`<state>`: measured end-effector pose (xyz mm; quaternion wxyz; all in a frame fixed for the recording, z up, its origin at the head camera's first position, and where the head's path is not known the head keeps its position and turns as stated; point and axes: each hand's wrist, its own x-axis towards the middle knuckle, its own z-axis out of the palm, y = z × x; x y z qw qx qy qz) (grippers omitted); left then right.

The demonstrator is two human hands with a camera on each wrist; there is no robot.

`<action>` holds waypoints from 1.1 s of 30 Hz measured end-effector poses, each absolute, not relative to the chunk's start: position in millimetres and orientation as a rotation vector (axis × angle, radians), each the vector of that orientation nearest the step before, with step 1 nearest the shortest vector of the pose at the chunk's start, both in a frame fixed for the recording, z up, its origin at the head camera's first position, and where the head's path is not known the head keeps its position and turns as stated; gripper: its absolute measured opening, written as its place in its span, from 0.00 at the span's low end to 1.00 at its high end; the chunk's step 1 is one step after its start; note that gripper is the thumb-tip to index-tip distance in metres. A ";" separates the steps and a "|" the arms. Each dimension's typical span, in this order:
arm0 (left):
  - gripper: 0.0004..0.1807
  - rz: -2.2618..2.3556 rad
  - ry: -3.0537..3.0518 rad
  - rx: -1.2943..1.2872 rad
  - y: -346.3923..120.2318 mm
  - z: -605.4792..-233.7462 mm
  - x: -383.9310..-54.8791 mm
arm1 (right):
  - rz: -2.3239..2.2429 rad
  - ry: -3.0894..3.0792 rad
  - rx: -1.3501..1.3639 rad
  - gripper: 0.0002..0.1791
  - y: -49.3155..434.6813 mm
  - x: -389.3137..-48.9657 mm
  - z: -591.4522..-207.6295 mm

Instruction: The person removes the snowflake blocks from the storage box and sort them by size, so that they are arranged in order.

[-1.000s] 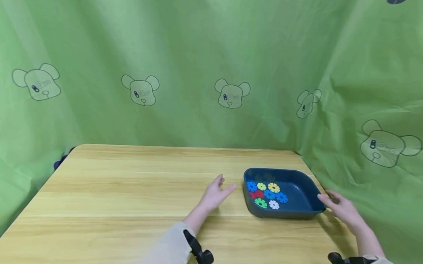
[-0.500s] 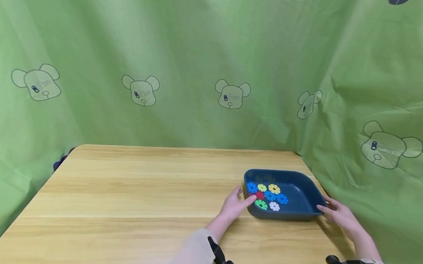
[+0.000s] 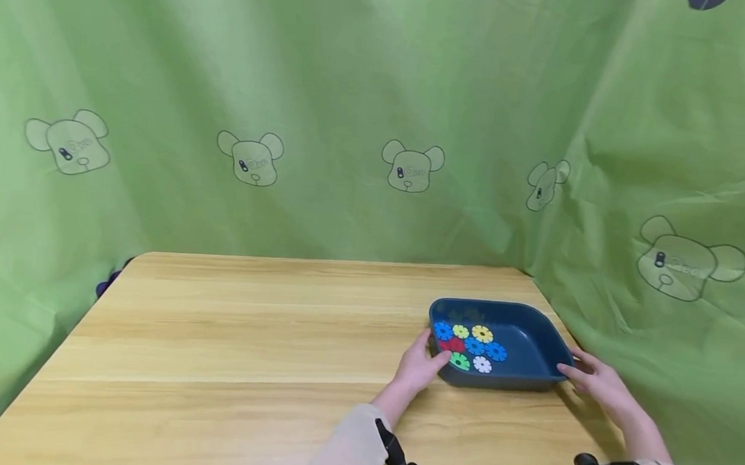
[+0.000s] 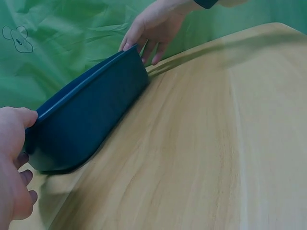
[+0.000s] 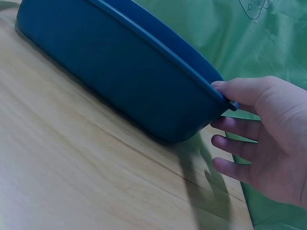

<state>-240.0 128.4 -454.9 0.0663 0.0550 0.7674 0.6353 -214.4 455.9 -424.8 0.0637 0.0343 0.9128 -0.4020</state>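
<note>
A dark blue rectangular plastic basin point(image 3: 503, 382) stands on the right part of the table. Inside, toward its left end, lie several flat snowflake-shaped building discs, among them a blue disc point(image 3: 495, 351), a yellow disc point(image 3: 482, 334), a green disc point(image 3: 460, 361) and a white disc point(image 3: 482, 364). My left hand point(image 3: 418, 368) grips the left end, thumb over the rim and fingers against the outside wall. At the opposite end, my right hand point(image 5: 273, 139) pinches the rim between thumb and index finger; its other fingers spread below, outside the basin.
The wooden table point(image 3: 218, 337) reaches left and back from the basin. A green curtain point(image 3: 329, 85) printed with bear heads hangs behind it and along the right side, close to my right hand. Something dark purple point(image 3: 104, 284) shows past the table's left edge.
My left hand has moved right, from beside the basin to its left rim, and taken hold. The right thumb and fingers have settled on the right rim. The basin has barely moved.
</note>
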 end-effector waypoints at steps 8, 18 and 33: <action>0.33 1.949 2.310 0.143 117.2 -458.0 -244.6 | -1.174 2.773 -0.009 0.43 446.0 -218.0 -432.6; 0.35 1.996 2.317 0.111 90.8 -464.2 -246.2 | -1.209 2.708 -0.063 0.44 419.8 -222.8 -436.9; 0.36 2.111 2.259 0.032 39.0 -466.0 -243.0 | -1.239 2.729 -0.219 0.43 369.5 -234.5 -442.0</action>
